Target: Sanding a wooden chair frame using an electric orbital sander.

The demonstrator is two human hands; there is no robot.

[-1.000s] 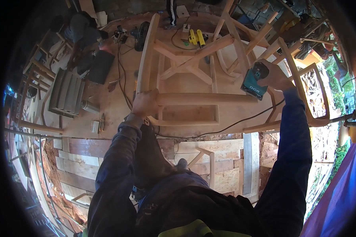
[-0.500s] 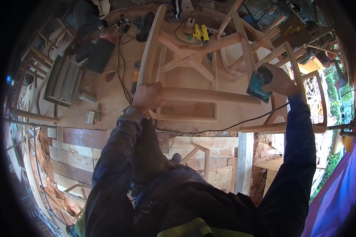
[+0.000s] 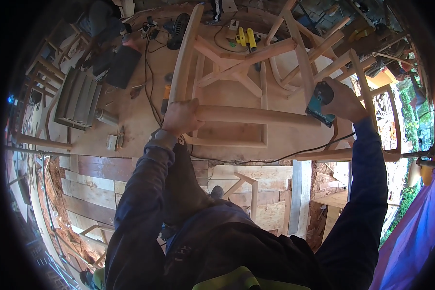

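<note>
A woodworking shop: bare wooden chair frames (image 3: 246,72) crowd the plywood counter (image 3: 135,116), with a sander (image 3: 320,104), cords and a yellow tool (image 3: 246,37) (offcuts and planks (image 3: 96,188) lie on the floor below).

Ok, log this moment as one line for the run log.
left hand grips wooden chair frame rail | right hand holds teal power sander at rail end | workbench

Left hand (image 3: 181,117) clamps the near rail of the wooden chair frame (image 3: 256,116); right hand (image 3: 343,100), arm outstretched, grips at its far end.
</note>
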